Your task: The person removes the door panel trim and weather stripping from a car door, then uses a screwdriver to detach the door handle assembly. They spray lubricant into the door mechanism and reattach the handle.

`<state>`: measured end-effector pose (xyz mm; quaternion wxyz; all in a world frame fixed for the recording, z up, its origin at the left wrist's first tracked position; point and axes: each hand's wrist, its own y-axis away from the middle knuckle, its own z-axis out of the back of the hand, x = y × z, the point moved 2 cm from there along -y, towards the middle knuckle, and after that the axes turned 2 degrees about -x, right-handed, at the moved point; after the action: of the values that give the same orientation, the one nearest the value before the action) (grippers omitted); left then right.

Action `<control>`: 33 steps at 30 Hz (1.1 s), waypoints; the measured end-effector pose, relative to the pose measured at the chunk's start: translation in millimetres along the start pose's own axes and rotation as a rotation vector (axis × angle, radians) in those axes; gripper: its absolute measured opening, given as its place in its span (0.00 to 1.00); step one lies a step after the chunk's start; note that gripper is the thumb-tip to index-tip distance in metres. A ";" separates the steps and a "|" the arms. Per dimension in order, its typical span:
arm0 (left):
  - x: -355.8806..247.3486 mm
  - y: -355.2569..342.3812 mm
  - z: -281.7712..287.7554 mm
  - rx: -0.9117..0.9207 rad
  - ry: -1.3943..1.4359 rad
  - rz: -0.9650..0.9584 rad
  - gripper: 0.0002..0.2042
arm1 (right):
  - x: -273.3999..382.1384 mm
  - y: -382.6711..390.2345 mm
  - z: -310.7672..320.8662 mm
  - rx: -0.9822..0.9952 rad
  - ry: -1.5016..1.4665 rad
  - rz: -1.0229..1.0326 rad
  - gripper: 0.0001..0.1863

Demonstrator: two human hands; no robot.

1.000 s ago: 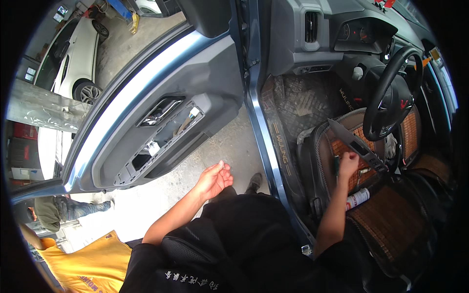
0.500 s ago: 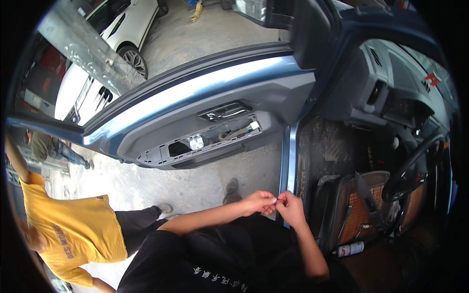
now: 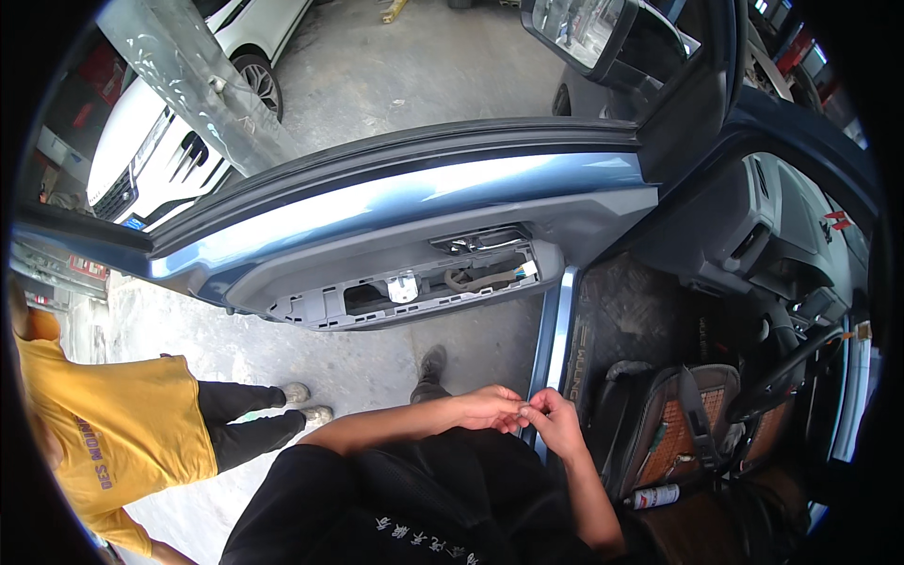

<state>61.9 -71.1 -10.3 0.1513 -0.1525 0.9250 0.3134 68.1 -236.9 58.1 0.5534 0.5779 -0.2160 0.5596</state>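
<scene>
Head view, looking down beside an open car door. The left hand [image 3: 490,410] and the right hand [image 3: 556,424] meet at lower centre of the frame, fingertips touching, pinched together on a small object [image 3: 524,409] too tiny to identify; whether one hand or both grips it cannot be told. Both bare forearms rise from a black garment at the lower edge.

Above the hands, across the middle of the frame, the door [image 3: 405,212] stands open: a glossy blue painted upper band over a matte grey plastic inner panel [image 3: 603,221]. The panel's armrest recess [image 3: 414,287] is an elongated open cavity with ribbed edges, exposing a small white clip and a curved dark cable inside. A chrome-toned sill strip [image 3: 557,330] runs vertically just right of the hands.

At lower right, the driver's seat [image 3: 669,424] carries a woven brown cover with dark straps; a small cylindrical spray can [image 3: 656,495] lies at its front edge. The steering wheel [image 3: 791,367] curves at the right. At lower left, another person in a yellow shirt [image 3: 113,433] and black trousers stands on the rough concrete floor [image 3: 358,367]. A white car [image 3: 179,94] sits at upper left.
</scene>
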 end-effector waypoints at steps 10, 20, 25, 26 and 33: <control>-37.7 14.6 30.4 -0.121 0.141 -0.118 0.08 | -135.0 50.1 170.7 -1.078 0.692 -0.257 0.20; -91.5 31.4 13.0 -0.290 0.096 -0.210 0.07 | -259.5 78.4 251.4 -0.954 0.860 -0.732 0.25; -93.8 27.7 0.6 -0.303 0.034 -0.225 0.07 | -262.7 97.7 262.5 -0.964 0.861 -0.667 0.18; -92.1 27.9 -1.4 -0.334 0.028 -0.217 0.07 | -249.0 106.3 262.0 -1.048 0.802 -0.637 0.18; -81.0 19.2 -9.3 -0.364 0.018 -0.188 0.07 | -138.0 182.1 236.1 -1.802 0.289 -0.295 0.20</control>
<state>126.5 -47.2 37.4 0.1414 -0.2658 0.8362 0.4583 -32.6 -549.6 64.7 0.8811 -0.1247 -0.4230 0.1708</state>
